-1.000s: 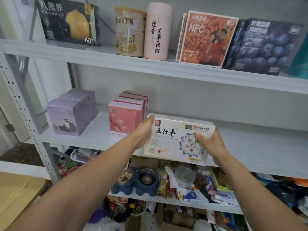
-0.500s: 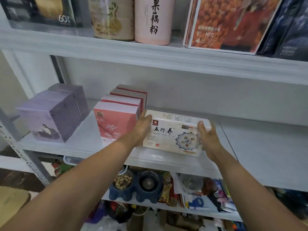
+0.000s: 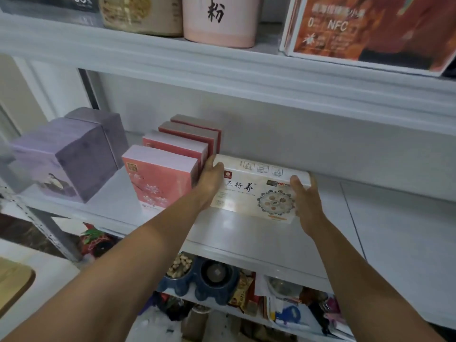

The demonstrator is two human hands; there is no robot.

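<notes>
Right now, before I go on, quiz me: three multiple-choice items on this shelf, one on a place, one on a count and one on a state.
1. Where is the white box?
A. On the top shelf
B. On the middle shelf, right of the pink boxes
C. On the floor

2. How many pink boxes stand in the row, front to back?
A. Two
B. Six
C. Four

3. The white box is:
A. gripped at both ends
B. lying untouched
C. opened

Answers:
1 B: its base meets the middle shelf, with the pink row at its left end.
2 C: four tops show, one behind another.
3 A: the left hand and the right hand each grip one end.
</notes>
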